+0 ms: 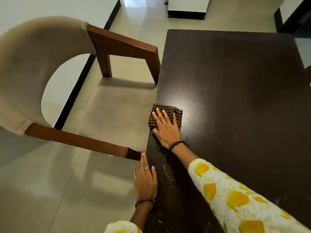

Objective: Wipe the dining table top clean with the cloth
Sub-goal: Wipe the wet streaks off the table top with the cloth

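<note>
A dark brown dining table top [235, 91] fills the right half of the head view. A brown-and-black checked cloth [165, 109] lies on it at the left edge. My right hand [166, 127] is pressed flat on the cloth, fingers spread and pointing away from me. My left hand [145, 180] rests flat along the table's left edge nearer to me, holding nothing. Pale dusty streaks [166, 170] show on the table surface between the two hands.
A beige upholstered armchair [33, 68] with brown wooden arms [79, 142] stands pushed against the table's left edge. Glossy light floor tiles [50, 190] lie to the left. A white cabinet base [186, 9] stands beyond the table's far end.
</note>
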The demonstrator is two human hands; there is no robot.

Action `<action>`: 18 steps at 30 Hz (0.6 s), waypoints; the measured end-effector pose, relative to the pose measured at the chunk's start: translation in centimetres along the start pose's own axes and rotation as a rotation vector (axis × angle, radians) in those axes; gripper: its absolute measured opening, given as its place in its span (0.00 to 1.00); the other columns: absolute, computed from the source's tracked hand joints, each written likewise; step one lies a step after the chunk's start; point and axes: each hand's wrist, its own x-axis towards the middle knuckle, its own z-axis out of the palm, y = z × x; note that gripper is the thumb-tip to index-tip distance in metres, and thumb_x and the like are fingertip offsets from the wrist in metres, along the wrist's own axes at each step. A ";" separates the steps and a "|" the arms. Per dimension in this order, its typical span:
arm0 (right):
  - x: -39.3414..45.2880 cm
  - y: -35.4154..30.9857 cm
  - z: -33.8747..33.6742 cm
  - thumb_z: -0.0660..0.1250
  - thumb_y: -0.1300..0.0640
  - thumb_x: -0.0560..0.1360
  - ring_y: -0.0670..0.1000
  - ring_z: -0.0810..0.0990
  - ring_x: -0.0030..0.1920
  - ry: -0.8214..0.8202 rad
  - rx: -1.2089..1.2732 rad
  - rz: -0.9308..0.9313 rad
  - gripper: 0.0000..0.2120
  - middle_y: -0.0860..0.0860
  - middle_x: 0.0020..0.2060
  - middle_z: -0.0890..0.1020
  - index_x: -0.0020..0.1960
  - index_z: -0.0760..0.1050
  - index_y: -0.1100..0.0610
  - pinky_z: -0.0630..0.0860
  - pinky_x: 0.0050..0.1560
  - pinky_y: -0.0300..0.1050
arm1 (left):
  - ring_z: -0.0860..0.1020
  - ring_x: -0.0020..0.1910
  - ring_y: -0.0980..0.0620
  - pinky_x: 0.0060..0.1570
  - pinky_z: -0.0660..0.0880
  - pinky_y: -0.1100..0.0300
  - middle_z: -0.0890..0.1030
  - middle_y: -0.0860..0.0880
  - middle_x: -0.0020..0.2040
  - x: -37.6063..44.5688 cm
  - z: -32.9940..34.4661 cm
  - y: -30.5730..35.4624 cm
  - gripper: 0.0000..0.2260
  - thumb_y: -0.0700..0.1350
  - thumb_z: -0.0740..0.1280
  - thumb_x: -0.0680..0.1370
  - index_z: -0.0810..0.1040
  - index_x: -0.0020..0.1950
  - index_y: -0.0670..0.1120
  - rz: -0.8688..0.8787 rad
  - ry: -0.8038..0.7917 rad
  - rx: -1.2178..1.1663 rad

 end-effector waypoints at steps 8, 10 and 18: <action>-1.8 -0.9 0.8 0.54 0.48 0.79 0.49 0.43 0.77 -0.042 -0.030 -0.127 0.30 0.48 0.77 0.44 0.77 0.44 0.50 0.36 0.73 0.58 | 0.73 0.62 0.45 0.60 0.68 0.48 0.71 0.42 0.68 -0.2 -0.5 0.6 0.26 0.52 0.49 0.77 0.61 0.72 0.41 -0.043 0.010 -0.011; -3.1 -1.6 1.6 0.55 0.48 0.79 0.50 0.44 0.77 -0.044 -0.030 -0.178 0.30 0.49 0.77 0.46 0.77 0.46 0.51 0.35 0.72 0.59 | 0.74 0.61 0.45 0.59 0.69 0.49 0.72 0.42 0.66 -0.3 -0.7 0.8 0.25 0.52 0.50 0.77 0.63 0.71 0.40 -0.052 0.010 0.009; -7.3 -1.3 3.1 0.50 0.46 0.75 0.51 0.53 0.76 -0.075 -0.063 -0.319 0.30 0.49 0.76 0.55 0.76 0.54 0.50 0.41 0.72 0.63 | 0.75 0.59 0.43 0.57 0.71 0.47 0.75 0.41 0.63 -0.4 -0.8 0.7 0.26 0.54 0.51 0.76 0.67 0.67 0.39 -0.109 0.003 0.026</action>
